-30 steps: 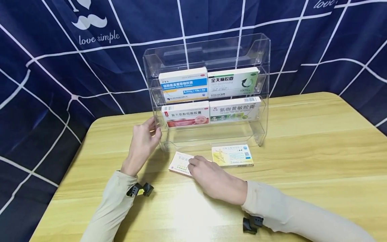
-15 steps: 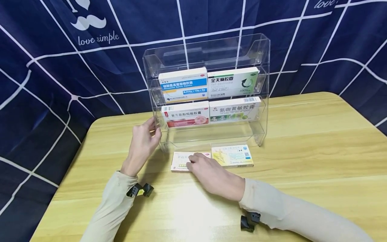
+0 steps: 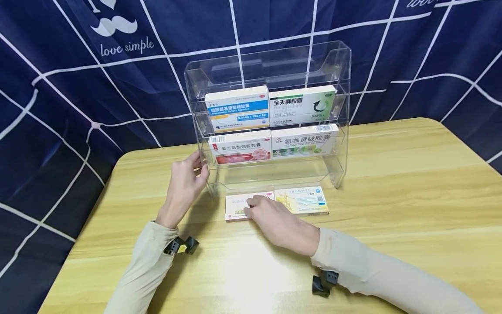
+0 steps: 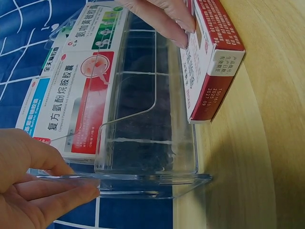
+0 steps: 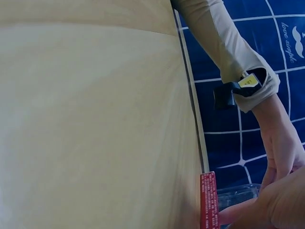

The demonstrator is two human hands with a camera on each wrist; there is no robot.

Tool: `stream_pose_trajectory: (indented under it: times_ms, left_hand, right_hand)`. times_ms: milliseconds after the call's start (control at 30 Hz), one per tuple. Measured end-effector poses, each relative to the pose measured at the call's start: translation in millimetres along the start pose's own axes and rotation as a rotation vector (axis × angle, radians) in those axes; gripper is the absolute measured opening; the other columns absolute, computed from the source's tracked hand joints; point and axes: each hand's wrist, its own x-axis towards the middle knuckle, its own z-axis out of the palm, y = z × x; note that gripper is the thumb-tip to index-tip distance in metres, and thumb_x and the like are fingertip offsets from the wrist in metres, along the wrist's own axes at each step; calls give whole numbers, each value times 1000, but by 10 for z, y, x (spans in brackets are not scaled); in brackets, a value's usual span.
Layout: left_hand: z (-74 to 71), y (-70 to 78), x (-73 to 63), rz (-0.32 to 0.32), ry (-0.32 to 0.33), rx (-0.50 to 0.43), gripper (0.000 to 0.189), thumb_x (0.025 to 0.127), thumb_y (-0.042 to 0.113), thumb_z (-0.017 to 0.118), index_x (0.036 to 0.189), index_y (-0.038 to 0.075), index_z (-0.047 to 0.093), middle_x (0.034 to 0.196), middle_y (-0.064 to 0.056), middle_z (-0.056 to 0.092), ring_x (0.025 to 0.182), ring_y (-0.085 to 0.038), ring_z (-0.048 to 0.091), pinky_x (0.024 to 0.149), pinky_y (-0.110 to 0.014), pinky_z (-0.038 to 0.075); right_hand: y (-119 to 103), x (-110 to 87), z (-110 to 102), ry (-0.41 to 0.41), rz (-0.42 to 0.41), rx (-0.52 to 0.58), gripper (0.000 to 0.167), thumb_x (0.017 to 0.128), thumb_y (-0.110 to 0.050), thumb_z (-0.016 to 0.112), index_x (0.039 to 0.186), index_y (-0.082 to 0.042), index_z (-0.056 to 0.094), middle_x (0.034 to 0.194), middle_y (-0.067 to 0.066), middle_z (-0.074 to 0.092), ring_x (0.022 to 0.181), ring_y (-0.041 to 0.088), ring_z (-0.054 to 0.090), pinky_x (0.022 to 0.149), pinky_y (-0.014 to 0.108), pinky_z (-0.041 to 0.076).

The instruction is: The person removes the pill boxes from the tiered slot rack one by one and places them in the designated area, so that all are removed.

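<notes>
My left hand (image 3: 182, 185) pinches the left side panel of a clear acrylic display rack (image 3: 270, 172). In the left wrist view the thumb and fingers lie on either side of that panel. My right hand (image 3: 280, 224) holds a white and red medicine box (image 3: 236, 209) at the rack's front edge. Its fingertips rest on the printed face in the left wrist view, and the thumb is against the red side in the right wrist view. A white and yellow medicine box (image 3: 303, 201) lies flat close to its right end, partly behind my right hand.
The rack's middle tiers hold a blue and white box (image 3: 238, 111), a green and white box (image 3: 302, 107), a red and white box (image 3: 241, 150) and a white capsule box (image 3: 305, 141). A dark blue gridded cloth (image 3: 392, 52) hangs behind the wooden table (image 3: 412, 187).
My right hand has turned the white and red box from a slant to nearly straight and shifted it slightly toward the rack, beside the yellow box. The left hand stays put.
</notes>
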Motion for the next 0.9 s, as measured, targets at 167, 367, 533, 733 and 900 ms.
stream_pose_trajectory:
  times_ms: [167, 367, 533, 733, 900]
  left_hand:
    - [4, -15, -3, -4, -5, -25, 17, 83, -9, 52, 96, -12, 62, 94, -28, 69, 87, -37, 70, 75, -39, 62]
    - [-3, -20, 7, 13, 5, -3, 15, 83, -8, 53, 95, -11, 62, 93, -27, 70, 86, -37, 70, 75, -41, 61]
    - [-4, -6, 23, 8, 4, -17, 15, 83, -9, 52, 94, -12, 62, 92, -27, 70, 87, -37, 70, 75, -40, 62]
    - [-5, -1, 26, -16, -4, -31, 20, 83, -9, 53, 100, -13, 63, 94, -28, 69, 89, -38, 70, 75, -39, 62]
    - [-6, -7, 10, -21, -9, -22, 20, 83, -9, 53, 100, -13, 63, 94, -27, 70, 88, -37, 70, 76, -41, 61]
  right_hand:
    - [-3, -1, 2, -4, 9, -4, 26, 76, 16, 63, 87, -6, 72, 79, 3, 56, 72, 15, 53, 63, 26, 60]
    - [13, 17, 16, 15, 6, -1, 23, 78, 16, 62, 84, -4, 70, 77, 4, 55, 70, 14, 50, 59, 27, 60]
    - [31, 25, 6, 14, 2, -11, 21, 78, 16, 63, 85, -3, 69, 79, 6, 57, 70, 16, 51, 60, 28, 60]
    - [45, 28, -47, 1, 18, 30, 27, 77, 18, 60, 91, -3, 69, 87, 8, 64, 79, 20, 61, 66, 31, 62]
    - [106, 3, -307, 41, 91, 114, 44, 73, 22, 56, 111, 2, 67, 109, 17, 68, 99, 29, 67, 82, 33, 60]
